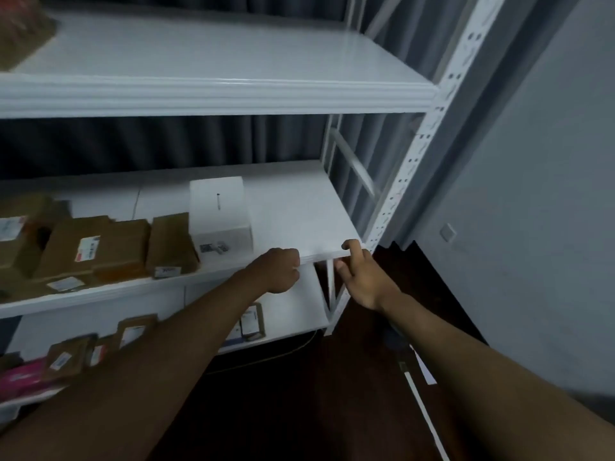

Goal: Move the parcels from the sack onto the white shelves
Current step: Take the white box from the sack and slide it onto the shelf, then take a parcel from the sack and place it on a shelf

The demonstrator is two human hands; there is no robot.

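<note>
**Both hands at the front edge of the middle shelf**

Grey curtains hang behind a white metal shelf rack (429,134), which stands on a dark floor beside a plain grey wall (532,194). On the middle shelf (299,207) a white box (221,211) stands near the centre, with a row of brown cardboard parcels (109,244) just to its left; several carry white labels. More small parcels (133,331) lie on the shelf below, along with a pink package (20,377) at the far left. A brown parcel (20,31) sits at the left end of the top shelf.

The left hand (278,271) is curled at the front lip of the middle shelf, knuckles toward the camera; whether its fingers hold the edge or anything else cannot be told. The right hand (361,277) grips the shelf's front right corner, thumb on top of the board and fingers curled beneath it, right beside the punched upright post. The sack is out of view.
</note>
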